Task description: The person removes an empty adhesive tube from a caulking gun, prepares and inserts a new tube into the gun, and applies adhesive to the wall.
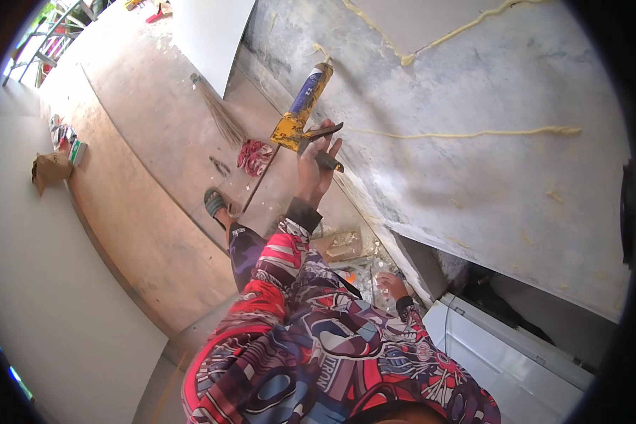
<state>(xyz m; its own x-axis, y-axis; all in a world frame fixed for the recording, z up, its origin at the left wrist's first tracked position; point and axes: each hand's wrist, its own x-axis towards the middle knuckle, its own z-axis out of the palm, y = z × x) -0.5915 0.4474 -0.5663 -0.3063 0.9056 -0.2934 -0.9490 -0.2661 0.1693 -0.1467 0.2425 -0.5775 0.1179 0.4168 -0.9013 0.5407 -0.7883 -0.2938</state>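
Observation:
My left hand (316,168) is wrapped round the handle and trigger of a caulking gun (287,132). The yellow, smeared gun carries a yellow and blue cartridge (309,90), its nozzle tilted up close to the grey wall (487,177). Its long rod reaches down toward the floor. A pale yellow bead of adhesive (473,134) runs across the wall, and another bead (466,28) edges a panel higher up. Low by the wall's base, my right hand (392,285) hangs with its fingers loosely apart and nothing visible in it.
On the floor lie a twig broom (219,113), a crumpled red cloth (255,157) and pliers (220,166). A white panel (208,35) leans at the back. A white lidded box (502,360) stands at lower right; at left are a brown bag (51,172) and a large board (42,268).

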